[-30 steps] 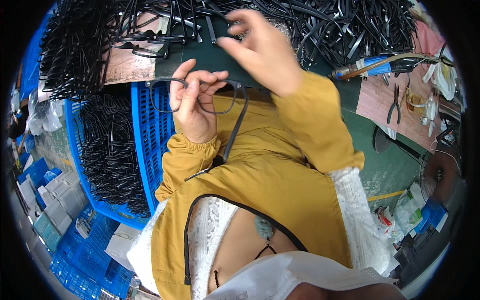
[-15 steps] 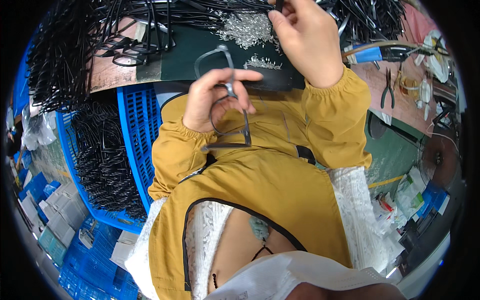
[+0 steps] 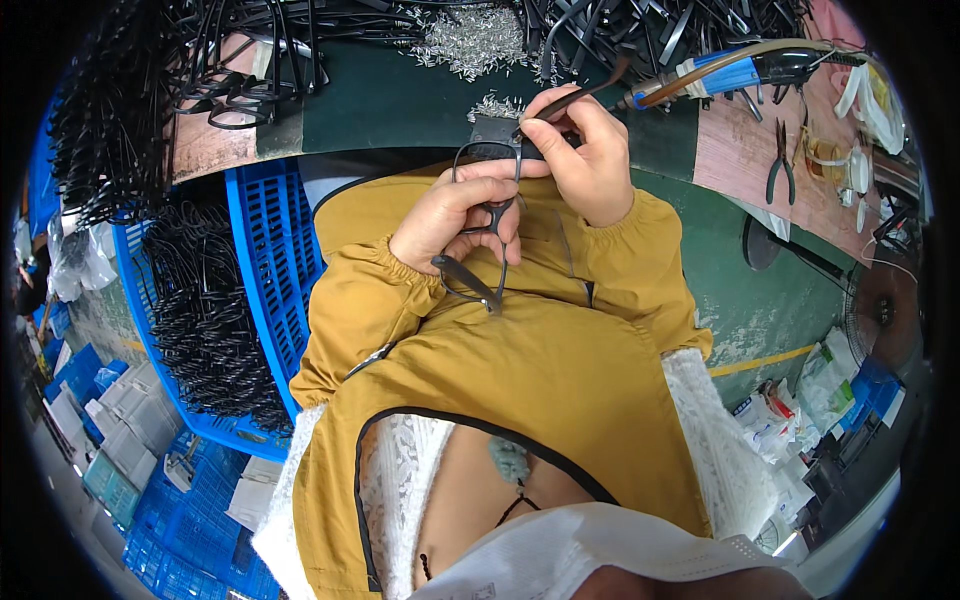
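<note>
L hand (image 3: 450, 215): fingers pinched round the middle of a thin, dark eyeglass frame (image 3: 497, 212), which is smooth, w/ rounded rims, held on end over the lap just off the desk edge; one side arm folds out near its lower end. R hand (image 3: 585, 160): thumb & fingers grip a slim, dark side arm (image 3: 600, 82), glossy, curved at the tip, its other end at the frame's upper corner; can't tell if joined.

Just beyond, on the desk (image 3: 380, 110) w/ its dark green top: a small pile of tiny silvery pins (image 3: 497, 107) by a flat dark block, & a bigger, glittery heap (image 3: 470, 40) farther back. Behind R hand, a tangle of shiny black strips (image 3: 650, 35). To R, a tool w/ blue grip (image 3: 735, 75), then black-handled pliers (image 3: 781, 175) on pinkish wood-grain board. To L, a dense stack of black frames (image 3: 110, 110); below, a slotted blue plastic basket (image 3: 270, 270) packed w/ more.
</note>
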Demonstrator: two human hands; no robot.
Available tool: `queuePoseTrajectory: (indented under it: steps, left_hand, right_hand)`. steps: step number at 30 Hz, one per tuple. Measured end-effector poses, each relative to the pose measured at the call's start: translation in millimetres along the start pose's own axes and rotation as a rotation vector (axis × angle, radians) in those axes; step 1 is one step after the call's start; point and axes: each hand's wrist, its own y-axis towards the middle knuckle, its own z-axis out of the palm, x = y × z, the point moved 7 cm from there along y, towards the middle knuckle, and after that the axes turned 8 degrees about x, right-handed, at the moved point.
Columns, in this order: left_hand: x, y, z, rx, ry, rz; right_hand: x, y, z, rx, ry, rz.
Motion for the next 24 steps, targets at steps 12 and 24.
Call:
queuePoseTrajectory:
  steps: [12, 24]
  left_hand:
    - [-9, -5, 9, -0.135, 0.108, -0.045]
    - [-46, 9, 25, -0.032, 0.283, 0.302]
  right_hand:
    - [21, 1, 7, 0.1, -0.351, -0.223]
    - [-61, 49, -155, -0.929, 0.527, -0.135]
